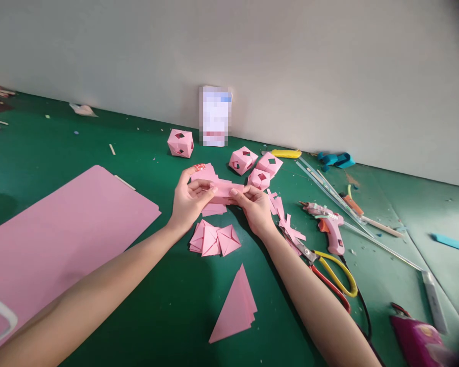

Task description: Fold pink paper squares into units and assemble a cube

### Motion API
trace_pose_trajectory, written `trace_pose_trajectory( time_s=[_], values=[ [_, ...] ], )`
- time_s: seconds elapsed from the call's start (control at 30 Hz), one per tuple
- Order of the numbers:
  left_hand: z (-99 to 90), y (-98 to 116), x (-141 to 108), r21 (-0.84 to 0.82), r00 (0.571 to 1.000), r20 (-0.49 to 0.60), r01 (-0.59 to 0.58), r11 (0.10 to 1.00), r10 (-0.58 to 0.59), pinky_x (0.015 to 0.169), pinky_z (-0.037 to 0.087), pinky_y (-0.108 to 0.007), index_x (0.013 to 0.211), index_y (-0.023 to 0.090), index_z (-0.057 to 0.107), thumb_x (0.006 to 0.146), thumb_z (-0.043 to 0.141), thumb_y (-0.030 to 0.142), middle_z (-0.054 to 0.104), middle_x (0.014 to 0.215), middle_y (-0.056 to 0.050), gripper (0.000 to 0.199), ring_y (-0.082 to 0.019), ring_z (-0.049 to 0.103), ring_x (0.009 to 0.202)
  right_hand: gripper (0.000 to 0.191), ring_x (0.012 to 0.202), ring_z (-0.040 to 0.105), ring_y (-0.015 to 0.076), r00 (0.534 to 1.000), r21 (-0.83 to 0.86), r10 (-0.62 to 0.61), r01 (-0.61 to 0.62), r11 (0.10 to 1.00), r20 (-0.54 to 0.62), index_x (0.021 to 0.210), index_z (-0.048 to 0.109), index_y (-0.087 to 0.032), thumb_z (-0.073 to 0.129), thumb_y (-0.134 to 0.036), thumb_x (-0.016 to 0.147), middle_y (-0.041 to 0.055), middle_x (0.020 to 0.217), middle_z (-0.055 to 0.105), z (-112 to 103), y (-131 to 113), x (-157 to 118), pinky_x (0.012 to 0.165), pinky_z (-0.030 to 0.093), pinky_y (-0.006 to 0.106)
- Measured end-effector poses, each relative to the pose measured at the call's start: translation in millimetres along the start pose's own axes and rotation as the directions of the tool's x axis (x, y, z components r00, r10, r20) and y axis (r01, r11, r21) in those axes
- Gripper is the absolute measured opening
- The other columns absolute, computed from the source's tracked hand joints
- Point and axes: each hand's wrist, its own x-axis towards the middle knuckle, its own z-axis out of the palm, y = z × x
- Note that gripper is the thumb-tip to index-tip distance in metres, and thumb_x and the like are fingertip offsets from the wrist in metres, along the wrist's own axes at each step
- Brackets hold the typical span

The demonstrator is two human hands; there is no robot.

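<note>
Between my hands is a small folded piece of pink paper [226, 190]. My left hand [190, 199] pinches its left end between thumb and fingers, and a patterned band wraps one raised finger. At the right end, my right hand [255, 204] grips the same piece, thumb on top. Loose pink sheets [214, 209] lie under and behind it. Nearer to me are folded pink squares with crease lines [211, 239] and a stack of pink paper triangles [235, 311].
Several pink paper balls [244, 160] stand behind my hands, near a propped-up phone [215, 116]. Scissors [338, 275], pink strips [290, 229] and a glue gun [331, 227] lie right. Large pink sheets [80, 224] cover the left.
</note>
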Motion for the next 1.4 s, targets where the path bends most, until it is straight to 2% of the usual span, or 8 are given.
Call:
trace_pose_trajectory(
  time_s=[0.13, 0.2, 0.37, 0.6, 0.83, 0.97, 1.17, 1.4],
  values=[
    [0.4, 0.4, 1.6, 0.066, 0.991, 0.125, 0.03, 0.997, -0.038, 0.079, 0.061, -0.033, 0.122, 0.021, 0.052, 0.07, 0.086, 0.032, 0.071, 0.088, -0.001, 0.063, -0.019, 0.073, 0.085, 0.034, 0.068, 0.071, 0.0143, 0.999, -0.03, -0.004, 0.006, 1.0, 0.038, 0.067, 0.067, -0.022, 0.093, -0.045, 0.066, -0.0026, 0.071, 0.073, -0.5, 0.1, -0.9, 0.076, 0.063, 0.03],
    [0.9, 1.5, 1.6, 0.103, 0.988, 0.149, 0.026, 0.994, -0.041, 0.078, 0.061, -0.033, 0.121, 0.02, 0.054, 0.069, 0.087, 0.034, 0.072, 0.09, -0.002, 0.063, -0.02, 0.074, 0.086, 0.032, 0.069, 0.071, 0.0143, 0.999, -0.032, -0.011, 0.012, 0.999, 0.051, 0.068, 0.069, -0.022, 0.093, -0.044, 0.067, -0.0022, 0.072, 0.074, -0.3, 0.0, -1.4, 0.078, 0.062, 0.03],
    [1.0, 2.9, 0.1, 0.136, 0.992, 0.114, 0.034, 0.99, -0.049, 0.073, 0.058, -0.029, 0.12, 0.02, 0.055, 0.071, 0.088, 0.037, 0.074, 0.09, -0.003, 0.062, -0.019, 0.073, 0.084, 0.032, 0.072, 0.07, 0.0154, 0.997, -0.039, -0.034, 0.037, 0.999, 0.063, 0.074, 0.07, -0.023, 0.092, -0.046, 0.068, -0.0017, 0.077, 0.074, -0.3, 0.5, -1.2, 0.079, 0.06, 0.031],
    [0.8, 1.0, -0.7, 0.091, 0.993, 0.08, 0.08, 0.993, -0.087, 0.073, 0.056, -0.029, 0.123, 0.019, 0.052, 0.071, 0.087, 0.037, 0.072, 0.081, 0.001, 0.066, -0.017, 0.072, 0.077, 0.032, 0.073, 0.068, 0.0141, 0.998, -0.043, -0.036, 0.039, 0.998, 0.059, 0.074, 0.069, -0.023, 0.092, -0.045, 0.068, -0.0024, 0.078, 0.072, -0.5, -0.6, -1.2, 0.077, 0.057, 0.028],
    [0.8, 1.9, 0.4, 0.121, 0.994, 0.08, 0.058, 0.991, -0.068, 0.074, 0.057, -0.031, 0.114, 0.019, 0.057, 0.07, 0.087, 0.039, 0.074, 0.082, -0.001, 0.057, -0.021, 0.074, 0.082, 0.035, 0.075, 0.068, 0.0158, 0.998, -0.083, -0.028, 0.032, 0.996, 0.048, 0.076, 0.069, -0.023, 0.091, -0.049, 0.067, -0.0012, 0.079, 0.073, -1.2, 0.3, -0.4, 0.078, 0.058, 0.03],
    [0.3, 1.7, 1.0, 0.117, 0.994, 0.084, 0.053, 0.992, -0.063, 0.072, 0.058, -0.031, 0.102, 0.019, 0.061, 0.069, 0.088, 0.041, 0.075, 0.083, -0.004, 0.048, -0.022, 0.074, 0.083, 0.034, 0.073, 0.067, 0.0149, 0.998, -0.073, -0.032, 0.035, 0.997, 0.047, 0.075, 0.07, -0.022, 0.091, -0.048, 0.067, -0.0016, 0.077, 0.072, -0.8, -0.2, -1.0, 0.076, 0.057, 0.029],
    [-1.2, -0.8, 1.5, 0.093, 0.994, 0.059, 0.089, 0.992, -0.095, 0.063, 0.054, -0.027, 0.094, 0.018, 0.065, 0.066, 0.09, 0.041, 0.072, 0.073, -0.001, 0.044, -0.019, 0.071, 0.07, 0.034, 0.071, 0.065, 0.014, 0.998, -0.062, -0.04, 0.043, 0.997, 0.042, 0.073, 0.069, -0.022, 0.092, -0.046, 0.065, -0.002, 0.076, 0.071, 1.0, -1.3, -1.8, 0.074, 0.056, 0.027],
    [-1.8, -4.2, 2.3, 0.08, 0.994, 0.028, 0.106, 0.991, -0.108, 0.057, 0.052, -0.026, 0.088, 0.019, 0.065, 0.061, 0.093, 0.04, 0.072, 0.07, 0.0, 0.044, -0.017, 0.069, 0.064, 0.04, 0.07, 0.066, 0.015, 0.998, -0.124, -0.057, 0.057, 0.991, 0.006, 0.072, 0.067, -0.023, 0.089, -0.055, 0.066, -0.0012, 0.075, 0.071, 2.4, -3.3, -1.7, 0.072, 0.057, 0.029]
  ],
)
